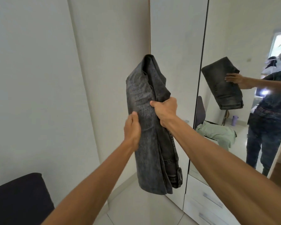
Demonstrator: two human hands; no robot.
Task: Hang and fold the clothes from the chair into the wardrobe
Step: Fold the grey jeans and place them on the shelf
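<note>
White wardrobe (173, 38) behind folded grey jeans (144, 95)

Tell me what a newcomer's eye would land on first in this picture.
The folded dark grey jeans held up in mid-frame stand out first, gripped by the left hand at their left edge and the right hand at their right. Next comes the mirror door on the right, reflecting the person holding them and a pale green garment lower down. A dark chair sits at lower left.
</note>
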